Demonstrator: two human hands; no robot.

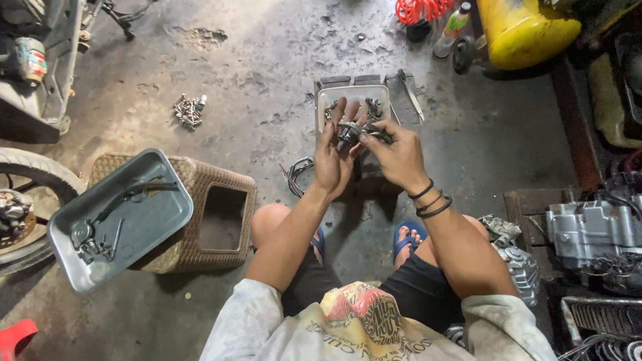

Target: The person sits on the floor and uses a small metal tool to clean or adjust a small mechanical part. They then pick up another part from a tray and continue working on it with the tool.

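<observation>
I see my left hand cradling a small metal part, fingers half curled around it, while my right hand pinches its right side (what it grips there is too small to tell). Both hover above the pale parts tray on the far floor; a grey tray rests on a wicker stool to the left.

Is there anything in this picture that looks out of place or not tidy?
Yes. A small pile of bolts lies loose on the bare concrete floor, apart from both trays. The grey metal tray sits tilted on the wicker stool, overhanging its edge.
</observation>
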